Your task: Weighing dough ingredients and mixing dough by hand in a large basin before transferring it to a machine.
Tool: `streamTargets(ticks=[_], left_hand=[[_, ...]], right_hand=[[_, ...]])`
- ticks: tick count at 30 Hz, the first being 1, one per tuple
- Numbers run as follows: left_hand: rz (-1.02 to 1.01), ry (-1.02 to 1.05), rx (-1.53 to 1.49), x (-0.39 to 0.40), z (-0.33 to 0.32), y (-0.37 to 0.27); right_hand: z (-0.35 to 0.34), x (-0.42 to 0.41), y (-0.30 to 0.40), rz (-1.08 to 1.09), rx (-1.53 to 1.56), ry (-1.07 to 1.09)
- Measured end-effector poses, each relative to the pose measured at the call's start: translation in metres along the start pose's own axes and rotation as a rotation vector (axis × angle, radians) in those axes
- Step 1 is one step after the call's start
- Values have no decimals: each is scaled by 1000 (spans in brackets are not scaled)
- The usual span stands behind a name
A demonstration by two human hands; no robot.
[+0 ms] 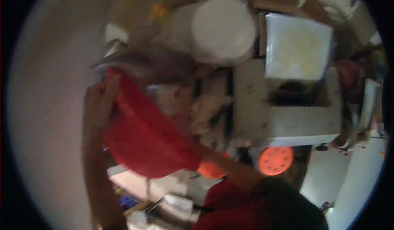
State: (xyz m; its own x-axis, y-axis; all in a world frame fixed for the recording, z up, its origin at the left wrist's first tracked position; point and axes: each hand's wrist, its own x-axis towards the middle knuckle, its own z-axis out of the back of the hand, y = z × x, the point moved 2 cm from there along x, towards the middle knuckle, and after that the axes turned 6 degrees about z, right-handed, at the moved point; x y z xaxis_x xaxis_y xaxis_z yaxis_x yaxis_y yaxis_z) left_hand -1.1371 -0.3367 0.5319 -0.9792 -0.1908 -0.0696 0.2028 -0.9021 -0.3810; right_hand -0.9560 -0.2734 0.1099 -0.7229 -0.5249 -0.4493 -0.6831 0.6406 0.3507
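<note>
A broad red piece (147,134), blurred and possibly cloth, spans the space between my two hands. It has a long slanting upper edge and a rounded lower edge. My left hand (106,96) grips its upper left corner, fingers over the edge. At the lower right end, my right hand (207,154) holds the other corner, its fingers partly hidden by the red piece. Behind the red piece lies a blurred light-brown heap (207,110), whose material I cannot tell.
A pale wall (52,113) runs close along the left. A large whitish round object (224,27) stands at the top. On the right, a white-topped panel (298,45) is above a pale table (301,122). An orange round stool seat (276,160) with holes sits below the table's edge.
</note>
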Motion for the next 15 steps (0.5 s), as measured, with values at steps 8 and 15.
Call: streamTargets(ticks=[8, 15], left_hand=[[-3, 91, 17, -14, -6, -40], [-365, 86, 131, 24, -16, 23]], right_hand=[[-58, 72, 16, 141, -223, -183], [3, 1, 10, 128, -349, -172]])
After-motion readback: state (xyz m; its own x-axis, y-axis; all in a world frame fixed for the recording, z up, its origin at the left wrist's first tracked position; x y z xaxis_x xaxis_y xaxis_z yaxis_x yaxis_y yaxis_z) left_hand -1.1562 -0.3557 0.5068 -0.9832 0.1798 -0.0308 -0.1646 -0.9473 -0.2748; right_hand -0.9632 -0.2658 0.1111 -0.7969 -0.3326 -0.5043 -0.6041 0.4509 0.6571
